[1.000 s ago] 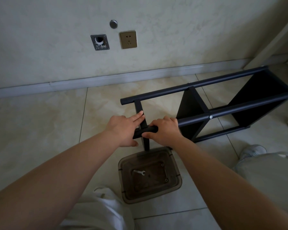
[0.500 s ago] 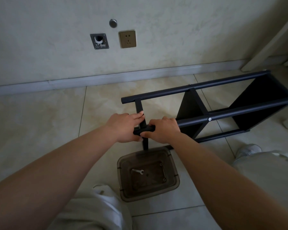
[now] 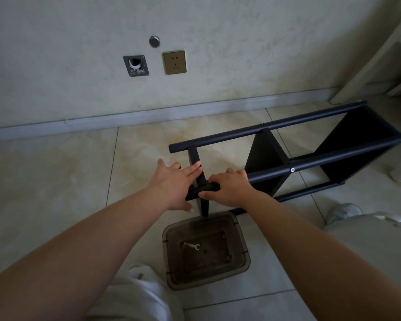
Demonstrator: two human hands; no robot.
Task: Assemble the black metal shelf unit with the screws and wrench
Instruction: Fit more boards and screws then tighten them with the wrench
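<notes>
Shelf unit (image 3: 287, 156) lies on its side on floor. Right hand (image 3: 229, 188) grips near post end; left hand (image 3: 174, 181) flat, fingers straight against crossbar. Wrench (image 3: 191, 246) in near tray (image 3: 245, 258).

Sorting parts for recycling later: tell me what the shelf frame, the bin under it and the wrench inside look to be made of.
Shelf frame: likely metal tube with a matte black coating; round bars, a bright screw head at a joint.
Bin: probably smoke-tinted translucent plastic; the floor shows through its walls.
Wrench: seemingly bare, light, silvery metal, too small to judge further.
</notes>
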